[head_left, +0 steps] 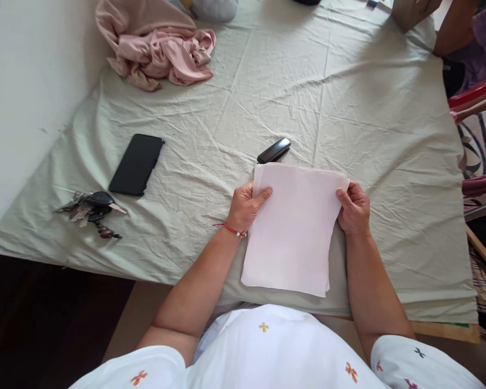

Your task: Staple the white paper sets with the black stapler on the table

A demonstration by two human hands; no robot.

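Note:
Between my hands is a stack of white paper [292, 232], its sheets slightly out of line at the lower right corner. My left hand [247, 208] grips the stack's left edge, thumb on top and fingers hidden beneath. On the opposite edge, near the upper right corner, my right hand [353, 208] is closed in the same way. Just past the top edge of the paper lies a stapler [274, 151], dark and shiny, partly covered at its near end. A red string bracelet circles my left wrist.
A black phone [136, 164] and a bunch of keys [93, 208] rest on the left of the cloth-covered table [210, 140]. Crumpled pink cloth [162, 51] lies at the back left, and a cardboard box [413, 12] stands at the back right. A red chair [476, 89] is off the right edge.

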